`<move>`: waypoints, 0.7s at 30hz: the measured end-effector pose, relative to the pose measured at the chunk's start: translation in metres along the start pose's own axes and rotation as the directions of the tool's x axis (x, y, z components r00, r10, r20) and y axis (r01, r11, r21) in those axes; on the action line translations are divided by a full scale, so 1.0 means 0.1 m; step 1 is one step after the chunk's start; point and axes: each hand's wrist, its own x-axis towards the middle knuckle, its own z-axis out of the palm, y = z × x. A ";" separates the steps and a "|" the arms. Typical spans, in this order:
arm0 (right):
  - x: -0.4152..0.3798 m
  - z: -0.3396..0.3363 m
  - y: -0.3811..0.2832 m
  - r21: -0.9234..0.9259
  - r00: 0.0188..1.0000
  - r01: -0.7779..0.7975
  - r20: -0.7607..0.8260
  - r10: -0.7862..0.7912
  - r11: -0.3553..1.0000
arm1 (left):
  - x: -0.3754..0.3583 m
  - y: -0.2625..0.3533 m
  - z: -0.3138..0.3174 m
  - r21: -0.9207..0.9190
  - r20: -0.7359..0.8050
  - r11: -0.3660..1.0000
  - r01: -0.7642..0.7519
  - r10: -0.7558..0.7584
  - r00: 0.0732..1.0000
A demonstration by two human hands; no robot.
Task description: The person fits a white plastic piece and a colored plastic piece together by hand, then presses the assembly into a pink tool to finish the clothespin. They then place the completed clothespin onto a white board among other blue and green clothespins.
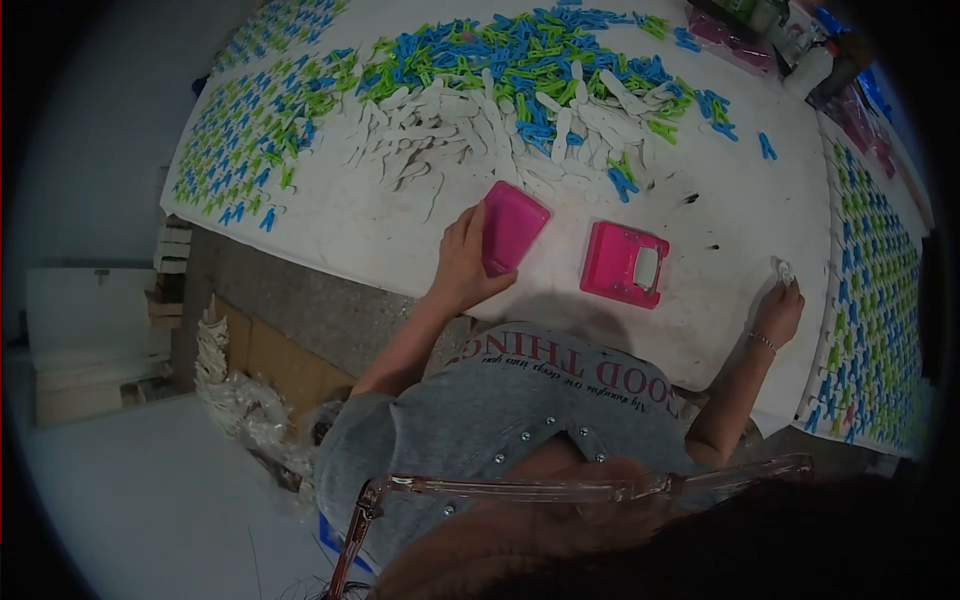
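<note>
— Where's the pink lid (512,226)?

— In the left hand (462,262), tilted up on its edge at the near middle of the surface (360,225). The fingers wrap its left side, thumb side hidden behind it.

— How would it handle?

— It looks like thin hard plastic — light and stiff, probably a bit slick. I'd hold it by the long edges, as the hand does now, not by the flat face.

— And the right hand (778,315)?

— Near right, at the surface's edge. Its fingers pinch a white piece (782,269), too small to make out; likely very light and easy to drop.

— Anything between the hands?

— A pink box (625,262) with a cut-out window, lying flat, just right of the lid and apart from it.

— Further off?

— A heap of white strips (470,130), and beyond it blue and green clips (480,55) — more of them in rows at the far left and along the right.
</note>
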 end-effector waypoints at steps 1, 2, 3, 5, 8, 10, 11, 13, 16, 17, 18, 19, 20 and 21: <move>0.01 0.03 0.05 0.048 0.999 0.023 -0.027 -0.021 0.999 | 0.04 -0.08 -0.12 0.023 0.071 0.998 -0.059 0.057 0.996; 0.02 0.06 0.08 0.099 0.997 0.049 -0.057 -0.043 0.994 | 0.08 -0.16 -0.22 0.044 0.139 0.992 -0.118 0.111 0.984; 0.06 0.00 0.03 0.104 0.997 0.058 -0.062 -0.052 0.993 | 0.10 -0.23 -0.30 0.045 0.129 0.993 -0.113 0.106 0.986; 0.15 -0.25 -0.16 0.351 1.000 -0.021 0.016 0.016 0.936 | 0.09 -0.32 -0.43 0.110 0.235 0.958 -0.264 0.233 0.944; 0.23 -0.79 -0.97 0.547 0.976 0.144 0.059 -0.210 0.825 | 0.06 -0.34 -0.41 0.000 0.194 0.983 -0.185 0.182 0.964; 0.13 -1.16 -1.67 0.561 0.849 0.324 0.183 -0.495 0.762 | 0.03 -0.34 -0.32 -0.032 0.163 0.991 -0.130 0.133 0.978; 0.01 -1.24 -2.00 0.674 0.742 0.380 0.187 -0.644 0.634 | 0.02 -0.33 -0.30 -0.069 0.137 0.994 -0.080 0.089 0.987; -0.25 -1.33 -2.59 0.800 0.488 0.482 0.092 -0.868 0.356 | -0.02 -0.26 -0.29 -0.099 0.080 0.993 -0.059 0.067 0.994; -0.72 -1.18 -3.30 0.790 0.074 0.612 -0.030 -0.997 0.022 | -0.11 -0.18 -0.34 -0.142 -0.012 0.989 -0.033 0.031 0.999; -0.85 -1.16 -3.47 0.785 0.050 0.619 -0.047 -0.998 -0.006 | -0.15 -0.18 -0.36 -0.149 -0.040 0.988 -0.028 0.023 0.999; -0.97 -1.15 -3.65 0.761 -0.020 0.646 0.106 -0.994 0.068 | -0.19 -0.18 -0.39 -0.143 -0.066 0.990 -0.016 0.007 0.998; -1.06 -1.10 -3.80 0.722 -0.079 0.678 0.257 -0.963 0.137 | -0.24 -0.20 -0.41 -0.141 -0.080 0.990 0.003 -0.015 0.997; -1.09 -0.91 -3.95 0.722 -0.095 0.683 0.239 -0.966 0.111 | -0.28 -0.24 -0.45 -0.139 -0.091 0.990 0.022 -0.035 0.995; -1.06 -0.64 -4.13 0.847 -0.112 0.460 0.352 -0.929 0.265 | -0.31 -0.35 -0.46 -0.131 -0.110 0.991 0.033 -0.047 0.993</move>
